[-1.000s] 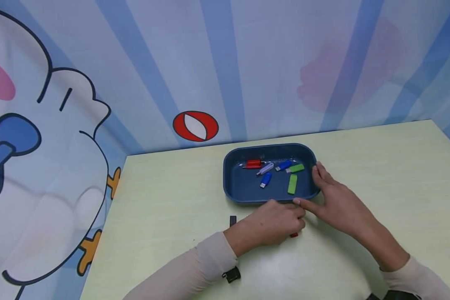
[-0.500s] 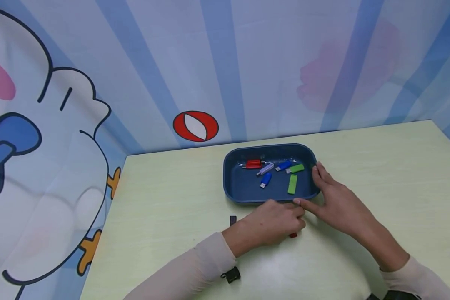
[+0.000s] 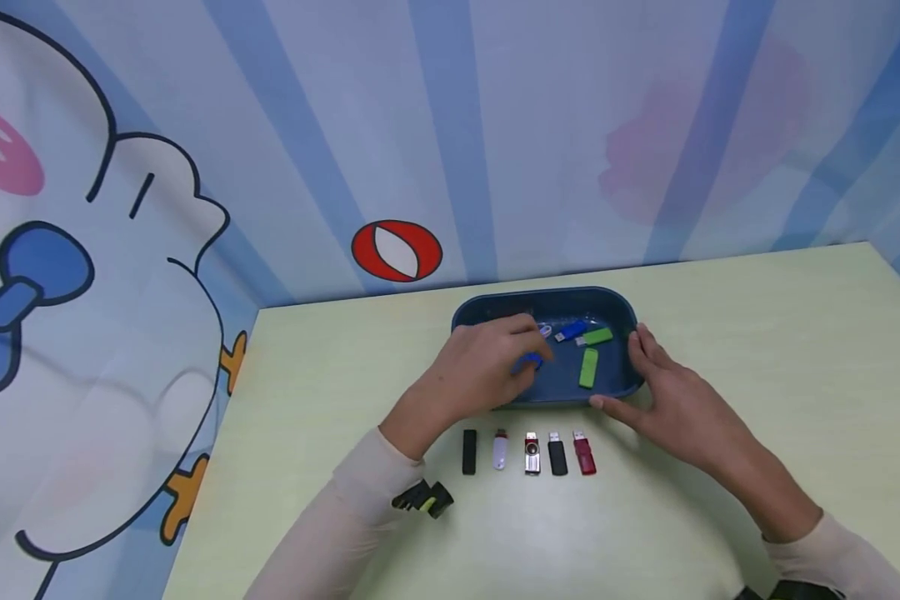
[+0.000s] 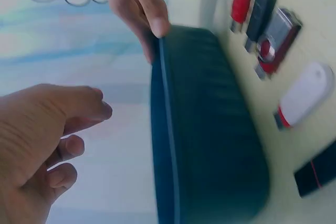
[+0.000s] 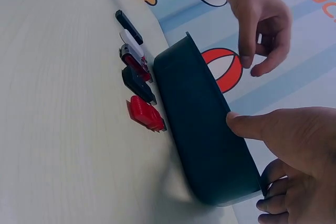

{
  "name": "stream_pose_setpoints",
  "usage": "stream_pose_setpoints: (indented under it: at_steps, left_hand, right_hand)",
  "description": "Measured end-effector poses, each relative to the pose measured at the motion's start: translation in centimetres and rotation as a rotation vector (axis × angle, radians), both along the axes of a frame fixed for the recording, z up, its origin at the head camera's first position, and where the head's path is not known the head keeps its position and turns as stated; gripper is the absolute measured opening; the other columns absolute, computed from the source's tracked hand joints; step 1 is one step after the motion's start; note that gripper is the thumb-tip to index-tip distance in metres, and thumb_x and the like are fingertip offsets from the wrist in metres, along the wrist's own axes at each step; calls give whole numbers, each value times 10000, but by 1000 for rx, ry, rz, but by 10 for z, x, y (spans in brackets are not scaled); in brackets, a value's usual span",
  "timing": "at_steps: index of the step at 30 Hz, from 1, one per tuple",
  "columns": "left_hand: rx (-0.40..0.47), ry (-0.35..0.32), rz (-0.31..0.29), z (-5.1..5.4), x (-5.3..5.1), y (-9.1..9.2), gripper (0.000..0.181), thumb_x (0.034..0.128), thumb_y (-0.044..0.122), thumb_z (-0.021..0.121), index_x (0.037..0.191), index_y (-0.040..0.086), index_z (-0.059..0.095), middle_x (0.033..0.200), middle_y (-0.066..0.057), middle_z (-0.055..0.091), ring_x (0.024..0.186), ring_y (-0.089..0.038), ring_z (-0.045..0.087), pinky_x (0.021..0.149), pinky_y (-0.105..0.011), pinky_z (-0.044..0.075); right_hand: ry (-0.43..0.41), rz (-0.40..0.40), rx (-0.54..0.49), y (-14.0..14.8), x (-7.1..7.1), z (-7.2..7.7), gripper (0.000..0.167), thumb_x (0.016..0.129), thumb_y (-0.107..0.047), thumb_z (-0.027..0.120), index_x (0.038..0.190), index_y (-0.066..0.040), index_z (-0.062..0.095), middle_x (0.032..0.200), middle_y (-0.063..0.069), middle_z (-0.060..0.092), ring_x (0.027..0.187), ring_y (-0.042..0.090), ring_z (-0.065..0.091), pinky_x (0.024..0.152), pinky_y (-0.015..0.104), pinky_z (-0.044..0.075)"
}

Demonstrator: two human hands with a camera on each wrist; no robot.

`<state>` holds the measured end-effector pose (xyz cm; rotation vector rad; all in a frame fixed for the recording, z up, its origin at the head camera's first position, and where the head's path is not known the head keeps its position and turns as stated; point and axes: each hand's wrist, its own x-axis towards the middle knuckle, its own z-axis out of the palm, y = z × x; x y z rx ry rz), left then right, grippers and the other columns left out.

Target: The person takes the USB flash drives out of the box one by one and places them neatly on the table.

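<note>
In the head view the left hand point(image 3: 472, 371) hovers over the left part of a dark blue tray point(image 3: 630, 367), fingers loosely bent. The left wrist view shows that hand point(image 4: 39, 129) with thumb and fingers apart and nothing between them. A blue USB stick point(image 3: 532, 359) lies partly behind its fingers. My right hand point(image 3: 690, 417) holds the tray's right front corner, thumb on the front rim, fingers along the right side. Two green sticks point(image 3: 588, 368), another blue one point(image 3: 571, 331) and part of a pale purple one point(image 3: 545, 331) lie inside.
In front of the tray, several USB sticks stand in a row on the table point(image 3: 307, 467): black point(image 3: 469, 452), white point(image 3: 500, 451), silver and red point(image 3: 532, 455), black with a silver plug point(image 3: 558, 457), and red point(image 3: 585, 455). A printed cloth hangs behind the table.
The left hand has moved up and left from the red stick in front of the tray to above the tray, uncovering the row. The right hand has stayed at the tray's corner.
</note>
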<state>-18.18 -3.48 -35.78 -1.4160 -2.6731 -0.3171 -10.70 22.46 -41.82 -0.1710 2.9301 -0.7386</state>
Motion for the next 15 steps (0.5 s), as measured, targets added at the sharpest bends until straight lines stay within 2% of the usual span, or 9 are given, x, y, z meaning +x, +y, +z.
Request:
stream_pose_setpoints:
  at_steps: [4,7,11,15]
  left_hand:
    - [-15,0,70,-9,-11,-5,147,976,210,784,1120,199,812,1136,29,740,933,-88,723,657,-202,560]
    - [-14,-25,124,-13,-19,-8,154,975,200,783,1124,183,815,1136,26,747,932,-102,728,648,-226,568]
    - [18,-102,175,-14,-29,-12,150,978,171,770,1121,157,813,1110,19,753,934,-138,726,635,-252,561]
    - [15,-183,203,-17,-37,-12,155,983,167,764,1129,145,807,1112,0,757,1012,-191,731,733,-303,602]
  right_hand:
    - [-3,-5,3,0,1,-1,1123,952,-670,684,1630,99,226,1723,331,138,1340,614,511,849,590,580]
    - [-1,-3,1,0,1,-1,1119,954,-665,686,1631,97,225,1724,329,135,1282,604,565,750,523,589]
    - [1,-13,3,1,1,-1,1118,955,-663,686,1633,94,220,1728,322,125,1302,619,540,768,543,590]
    - [-6,-21,-3,1,1,-2,1129,949,-671,687,1632,96,218,1726,325,125,1313,632,521,761,534,593]
